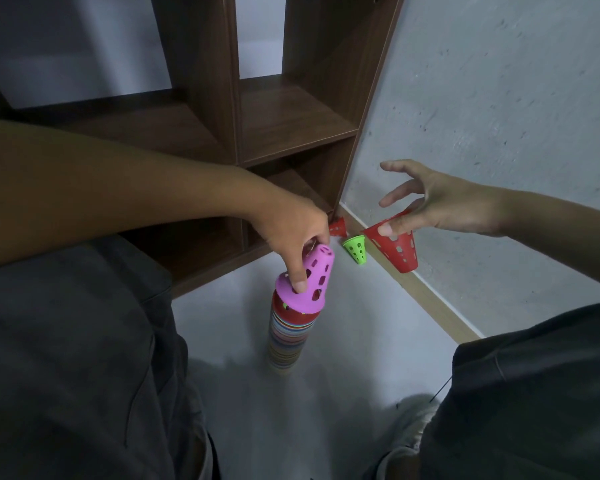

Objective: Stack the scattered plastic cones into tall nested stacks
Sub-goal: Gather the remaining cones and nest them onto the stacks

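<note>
Left hand (288, 237) pinches a tilted pink cone (309, 282) atop the stack (288, 337); level it before pressing. At three o'clock, right hand (440, 206) holds a red cone (395, 247).

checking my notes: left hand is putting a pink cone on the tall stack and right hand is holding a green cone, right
Not quite. The right hand holds a red cone, not a green one; the head view shows this. The green cone lies on the floor near the shelf, untouched. The rest stands: the left hand holds a pink cone at the top of the tall stack.
</note>
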Demonstrator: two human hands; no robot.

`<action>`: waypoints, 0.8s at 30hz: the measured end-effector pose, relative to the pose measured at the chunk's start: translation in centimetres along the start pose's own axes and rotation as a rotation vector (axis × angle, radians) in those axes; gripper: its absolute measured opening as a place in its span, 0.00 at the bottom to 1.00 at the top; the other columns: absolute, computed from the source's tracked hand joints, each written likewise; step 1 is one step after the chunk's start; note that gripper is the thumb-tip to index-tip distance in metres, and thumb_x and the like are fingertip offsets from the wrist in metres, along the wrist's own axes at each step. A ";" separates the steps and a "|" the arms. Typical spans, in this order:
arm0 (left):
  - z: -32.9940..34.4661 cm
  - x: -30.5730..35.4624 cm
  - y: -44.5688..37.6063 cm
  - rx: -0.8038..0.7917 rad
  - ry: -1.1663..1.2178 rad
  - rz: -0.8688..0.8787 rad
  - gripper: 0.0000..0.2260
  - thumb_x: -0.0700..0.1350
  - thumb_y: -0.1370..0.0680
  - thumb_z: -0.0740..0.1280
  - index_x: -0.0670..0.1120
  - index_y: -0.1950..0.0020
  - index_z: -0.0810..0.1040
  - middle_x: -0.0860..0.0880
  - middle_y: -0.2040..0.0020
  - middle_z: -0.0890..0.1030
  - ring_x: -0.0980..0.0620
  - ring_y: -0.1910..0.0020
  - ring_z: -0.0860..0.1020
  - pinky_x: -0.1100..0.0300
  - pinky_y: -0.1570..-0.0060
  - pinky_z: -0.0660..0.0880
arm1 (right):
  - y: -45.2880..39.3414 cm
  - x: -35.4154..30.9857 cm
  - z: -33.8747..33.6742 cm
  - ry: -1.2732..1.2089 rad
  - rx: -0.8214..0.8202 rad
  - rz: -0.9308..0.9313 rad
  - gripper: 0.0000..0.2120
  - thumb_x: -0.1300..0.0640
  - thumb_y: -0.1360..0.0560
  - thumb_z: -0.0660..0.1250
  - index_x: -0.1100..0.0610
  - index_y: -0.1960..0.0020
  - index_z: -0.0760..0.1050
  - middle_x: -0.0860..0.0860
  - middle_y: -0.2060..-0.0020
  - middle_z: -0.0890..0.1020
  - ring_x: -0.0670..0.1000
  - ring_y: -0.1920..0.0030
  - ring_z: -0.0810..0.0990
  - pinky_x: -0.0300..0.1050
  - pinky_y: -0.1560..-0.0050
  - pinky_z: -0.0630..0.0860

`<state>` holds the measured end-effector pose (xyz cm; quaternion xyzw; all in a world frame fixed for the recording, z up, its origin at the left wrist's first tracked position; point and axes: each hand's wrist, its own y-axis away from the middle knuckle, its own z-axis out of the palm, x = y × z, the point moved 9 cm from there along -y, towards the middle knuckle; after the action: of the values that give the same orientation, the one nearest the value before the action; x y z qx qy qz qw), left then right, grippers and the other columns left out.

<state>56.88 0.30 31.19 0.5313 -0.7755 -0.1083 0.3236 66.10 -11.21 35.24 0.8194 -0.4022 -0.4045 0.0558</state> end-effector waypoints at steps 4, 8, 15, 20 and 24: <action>0.4 -0.7 0.1 -0.051 -0.013 -0.026 0.21 0.54 0.30 0.77 0.46 0.41 0.79 0.49 0.51 0.84 0.52 0.53 0.82 0.67 0.60 0.76 | -0.3 0.3 0.6 0.066 -0.041 -0.011 0.53 0.46 0.37 0.80 0.34 0.24 0.50 0.45 0.38 0.76 0.51 0.46 0.82 0.44 0.50 0.77; 0.9 -2.7 0.4 -0.127 -0.045 -0.122 0.25 0.51 0.30 0.78 0.47 0.35 0.76 0.50 0.48 0.83 0.53 0.50 0.81 0.65 0.58 0.73 | -0.4 -0.7 1.8 0.154 -0.089 -0.051 0.54 0.47 0.37 0.82 0.30 0.25 0.48 0.42 0.39 0.74 0.51 0.48 0.82 0.37 0.57 0.79; -0.4 -5.1 1.7 -0.134 -0.066 -0.216 0.25 0.51 0.28 0.76 0.47 0.33 0.74 0.51 0.47 0.83 0.55 0.49 0.80 0.65 0.57 0.72 | 0.1 -4.4 5.8 0.318 -0.153 -0.214 0.59 0.43 0.40 0.82 0.31 0.25 0.43 0.43 0.42 0.76 0.45 0.45 0.79 0.39 0.47 0.78; -1.3 -6.6 2.8 -0.127 -0.057 -0.266 0.23 0.52 0.27 0.75 0.49 0.34 0.74 0.50 0.47 0.84 0.52 0.47 0.81 0.51 0.41 0.77 | 0.1 -6.2 7.8 0.391 -0.191 -0.267 0.60 0.44 0.37 0.81 0.35 0.23 0.40 0.46 0.37 0.75 0.45 0.41 0.76 0.30 0.51 0.71; -1.7 -7.6 3.6 -0.109 -0.053 -0.286 0.22 0.53 0.26 0.73 0.49 0.34 0.74 0.49 0.49 0.85 0.50 0.46 0.81 0.46 0.37 0.75 | 0.1 -7.8 8.2 0.390 -0.163 -0.310 0.58 0.44 0.35 0.80 0.37 0.22 0.41 0.46 0.38 0.75 0.43 0.46 0.78 0.33 0.53 0.74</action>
<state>56.92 8.88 31.38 0.6149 -0.6930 -0.2092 0.3128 57.48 -3.87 34.59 0.9266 -0.2197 -0.2734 0.1355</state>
